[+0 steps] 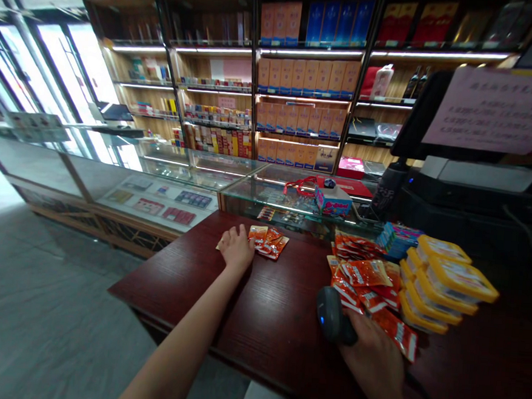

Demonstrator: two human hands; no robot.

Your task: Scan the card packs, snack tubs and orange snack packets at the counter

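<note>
Holding the scanner (328,313): The right hand (373,356) did this, on the near right side of the brown worktop (275,328).
Right grip: The fingers were closed around the scanner's handle.
Scanner: It was black and tilted, with a little blue light on it. It was too hard to tell if it touched the worktop.
Left hand (236,247): It was stretched out to the far left part of the worktop, at the left side of the small pile (269,243).
Left grip: The fingers were a bit bent. It was not clear if they pinched a packet.
Small pile: These were shiny orange packets, lying flat near the worktop's far edge.
Big pile (365,273): More orange packets lay in a heap on the right, just past the scanner.
Tubs (446,288): They were yellow and stacked up, just right of the big pile.
Blue packs (400,240): They stood behind the tubs.
Glass case (167,180): It was past the worktop, with a pink and blue box (333,200) on top.
Shelves (307,96): They were full of boxes, at the back.
</note>
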